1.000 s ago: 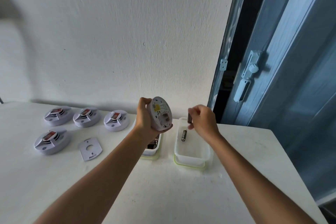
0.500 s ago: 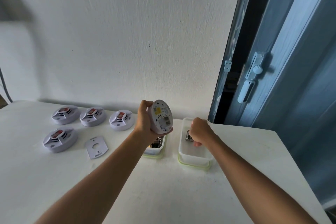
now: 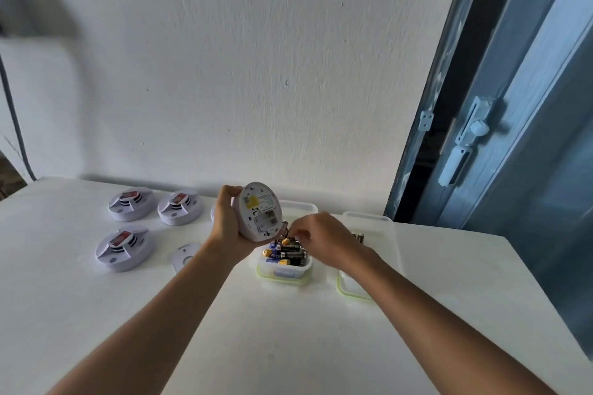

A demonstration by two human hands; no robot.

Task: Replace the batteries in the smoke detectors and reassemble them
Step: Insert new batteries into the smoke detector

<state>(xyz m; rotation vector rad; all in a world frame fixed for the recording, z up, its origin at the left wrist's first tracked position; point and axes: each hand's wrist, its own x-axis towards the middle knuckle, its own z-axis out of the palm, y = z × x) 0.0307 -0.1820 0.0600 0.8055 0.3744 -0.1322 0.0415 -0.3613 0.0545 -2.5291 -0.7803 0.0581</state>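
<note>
- The white table [image 3: 96, 314] fills the lower view; its far edge meets the wall [image 3: 224, 74] and its right edge runs diagonally towards the blue door [image 3: 529, 138]. The broad near surface between the two forearms is bare.
- Two clear tubs with green rims stand side by side near the far edge. The left tub [image 3: 284, 272] is heaped with batteries [image 3: 288, 254] lying mostly crosswise. The right tub [image 3: 369, 224] is partly hidden by the right forearm, with a few batteries at its far end.
- The held smoke detector [image 3: 261, 212] is above the left tub, tipped on edge with its back facing the camera. Its yellow label sits in the upper half and its battery recess lower down.
- Three more detectors [image 3: 123, 248] lie face up at the table's left, well apart from the tubs.
- A mounting plate [image 3: 184, 258] lies flat just beside the left forearm.
- The left hand [image 3: 227, 224] grips the held detector by its rim, fingers curled behind it.
- The right hand [image 3: 324, 240] reaches over the left tub with fingers bent down among the batteries. Whether it grips one I cannot tell.
</note>
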